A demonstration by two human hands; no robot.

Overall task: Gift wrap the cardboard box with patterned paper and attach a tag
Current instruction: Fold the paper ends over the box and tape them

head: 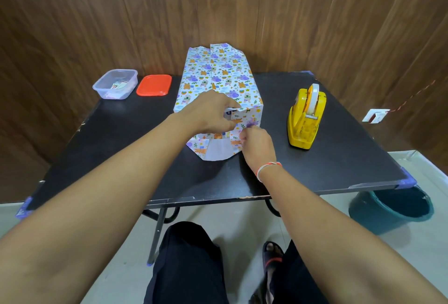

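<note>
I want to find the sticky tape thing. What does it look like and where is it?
Look at the black table, on the right of the wrapped box. The tape dispenser stands there alone, bright yellow with a white tape roll on top; nothing else there is yellow.

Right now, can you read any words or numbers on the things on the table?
None can be read.
Yellow plastic tape dispenser: faint marks on its side, too blurred to read.
Clear plastic tub: printed cards inside, too small to read.
Patterned wrapping paper on the box: only cartoon animals and rainbows, no words.
Red lid: plain.
</note>
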